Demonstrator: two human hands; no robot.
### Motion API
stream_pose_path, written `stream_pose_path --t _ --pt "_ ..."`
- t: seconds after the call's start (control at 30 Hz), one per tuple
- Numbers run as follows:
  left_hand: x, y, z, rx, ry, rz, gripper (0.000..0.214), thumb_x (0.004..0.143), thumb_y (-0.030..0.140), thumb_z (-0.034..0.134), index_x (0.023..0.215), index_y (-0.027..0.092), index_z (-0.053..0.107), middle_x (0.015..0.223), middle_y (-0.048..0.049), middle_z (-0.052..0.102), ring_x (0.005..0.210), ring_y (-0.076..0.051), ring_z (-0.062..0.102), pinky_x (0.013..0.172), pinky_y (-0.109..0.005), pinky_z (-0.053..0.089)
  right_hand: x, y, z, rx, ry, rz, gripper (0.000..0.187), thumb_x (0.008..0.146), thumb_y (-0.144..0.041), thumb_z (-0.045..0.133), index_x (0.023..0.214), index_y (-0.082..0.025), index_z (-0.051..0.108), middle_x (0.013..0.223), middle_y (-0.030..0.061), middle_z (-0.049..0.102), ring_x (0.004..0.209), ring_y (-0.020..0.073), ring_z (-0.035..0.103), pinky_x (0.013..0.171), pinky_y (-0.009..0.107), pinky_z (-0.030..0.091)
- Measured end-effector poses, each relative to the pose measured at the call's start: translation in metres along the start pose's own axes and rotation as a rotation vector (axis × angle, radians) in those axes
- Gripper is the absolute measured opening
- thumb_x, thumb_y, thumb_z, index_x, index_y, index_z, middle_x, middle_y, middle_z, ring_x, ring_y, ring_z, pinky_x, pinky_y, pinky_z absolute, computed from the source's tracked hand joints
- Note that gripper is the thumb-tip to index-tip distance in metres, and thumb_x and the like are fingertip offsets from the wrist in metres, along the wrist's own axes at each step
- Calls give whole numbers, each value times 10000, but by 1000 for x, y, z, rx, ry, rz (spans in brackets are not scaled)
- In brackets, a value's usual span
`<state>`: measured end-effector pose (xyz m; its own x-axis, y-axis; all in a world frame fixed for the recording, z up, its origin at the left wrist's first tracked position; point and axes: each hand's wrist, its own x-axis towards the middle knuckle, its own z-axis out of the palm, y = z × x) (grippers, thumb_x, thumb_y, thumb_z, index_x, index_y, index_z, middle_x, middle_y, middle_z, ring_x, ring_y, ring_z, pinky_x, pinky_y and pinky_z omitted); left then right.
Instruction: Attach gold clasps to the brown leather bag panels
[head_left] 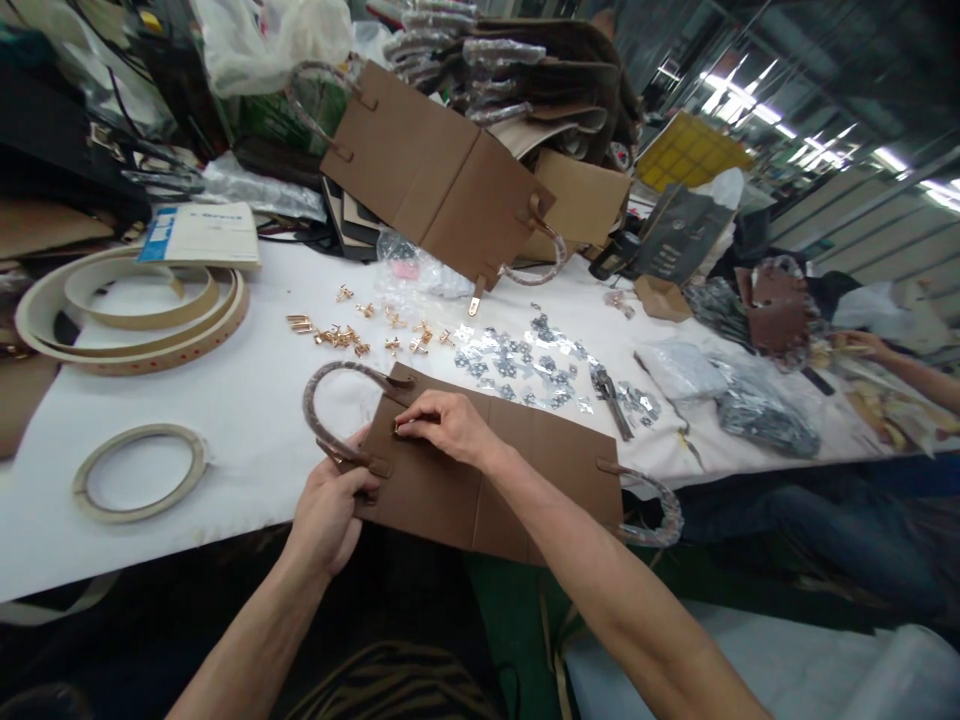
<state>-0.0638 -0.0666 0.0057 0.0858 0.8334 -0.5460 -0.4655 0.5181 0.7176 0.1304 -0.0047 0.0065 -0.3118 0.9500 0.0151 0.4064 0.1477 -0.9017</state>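
On the white surface (255,420), a brown bag panel (442,500) lies at the near edge, partly overhanging it, its long axis running left to right with the right end slanting toward the person. Its 2 ends carry the left handle (308,400), looping leftward, and the right handle (673,508), looping rightward. The right hand (448,425) reaches across the panel, most of which stretches rightward from its fingers; the left hand (326,510), nearer the left edge, grasps that edge, thumb on top. The right fingers pinch a small gold-toned piece (397,428) against the panel.
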Motion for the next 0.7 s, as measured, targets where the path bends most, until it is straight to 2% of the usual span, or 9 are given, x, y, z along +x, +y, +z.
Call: stream_pose_path --t 0.17,0.27,0.33,0.43,0.53,0.7 --pt "1 5 1 -6 -15 -38 640 524 65 689 1154 161 752 944 -5 772 769 -137 580 657 -208 417 -2 7 5 45 53 58 98 844 -241 837 942 -235 841 923 14 765 878 148 705 814 266 527" --pt "2 5 -1 -9 -12 -45 637 523 61 686 1149 163 751 958 -11 772 768 -141 582 668 -218 428 -2 7 3 90 27 72 130 847 -271 834 973 -237 841 954 20 771 882 151 719 812 263 543" --pt "3 4 -2 -14 -6 -50 647 519 58 683 1154 163 747 968 -14 770 769 -142 580 674 -223 434 -1 7 0 124 -29 38 165 841 -273 841 1000 -232 837 986 28 777 885 154 733 822 264 560" --pt "4 4 -1 -12 8 -53 666 505 59 680 1160 160 741 968 -12 767 759 -134 567 646 -210 415 4 10 -3 38 -75 -85 162 827 -257 859 986 -233 838 961 31 787 885 157 733 854 275 565" --pt "3 6 1 -6 20 -49 664 496 64 677 1150 156 746 934 -7 764 735 -125 550 616 -202 394 5 13 -1 -54 -45 -182 126 835 -255 857 957 -229 837 932 34 789 877 157 726 849 278 564" --pt "0 9 5 -6 36 -46 684 485 64 673 1158 156 757 854 4 755 678 -120 522 599 -210 382 1 8 1 -108 -19 -213 111 866 -248 828 971 -212 830 937 38 769 857 149 711 818 267 559"
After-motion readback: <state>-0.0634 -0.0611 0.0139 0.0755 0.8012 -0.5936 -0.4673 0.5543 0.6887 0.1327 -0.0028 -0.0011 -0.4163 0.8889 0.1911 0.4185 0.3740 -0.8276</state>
